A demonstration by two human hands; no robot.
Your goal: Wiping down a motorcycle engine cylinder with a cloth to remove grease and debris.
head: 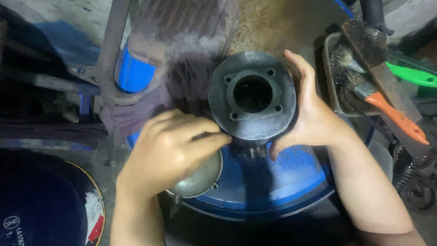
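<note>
I have the cylinder (252, 95) upright on the blue drum (273, 182), bore facing me. My right hand (314, 116) cups its rim, grip wrapped loosely round the side. My left hand (170, 148) is curled, fingertips touching the lower rim; whether they pinch anything I cannot tell. I judge this a wiping or inspecting step; any turn needs steady support. Brushes (378, 86) lie right.

Grey finned metal cylinder (251, 94), round flange face up with central bore and four bolt holes, upright.

Dim overhead light, dark shadowed edges, slight motion blur.
</note>
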